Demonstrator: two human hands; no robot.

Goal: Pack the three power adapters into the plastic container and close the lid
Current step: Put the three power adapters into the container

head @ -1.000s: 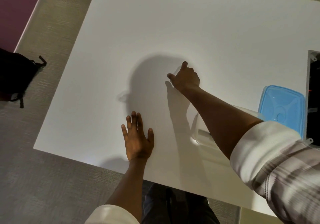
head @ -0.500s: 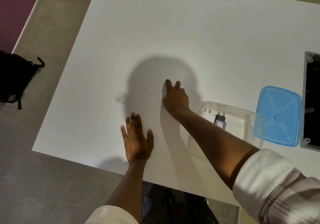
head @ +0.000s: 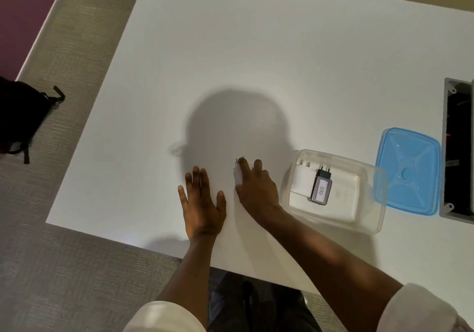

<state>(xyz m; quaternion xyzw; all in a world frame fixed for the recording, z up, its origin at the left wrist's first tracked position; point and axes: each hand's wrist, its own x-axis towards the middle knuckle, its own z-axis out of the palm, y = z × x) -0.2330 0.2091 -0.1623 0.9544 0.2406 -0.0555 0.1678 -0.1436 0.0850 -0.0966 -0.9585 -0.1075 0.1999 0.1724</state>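
A clear plastic container [head: 369, 218] stands open on the white table, to the right of my hands. Inside it lie a white power adapter [head: 302, 180] and a black adapter [head: 322, 186] with a white label, prongs pointing away from me. My right hand [head: 256, 190] is closed over a third, white adapter [head: 237, 175], of which only an edge and metal prongs show at my fingertips, just left of the container. My left hand [head: 201, 203] lies flat on the table, fingers spread, holding nothing. The blue lid [head: 410, 171] lies flat to the container's right.
A grey-framed cable recess [head: 459, 152] is cut into the table at the far right, beside the lid. The table's near edge [head: 115, 236] runs just below my left wrist. A black bag [head: 20, 116] sits on the carpet at the left.
My right hand has drawn the white adapter back toward me and the container. My arm no longer covers the container, so both adapters inside show. The left hand has stayed put.
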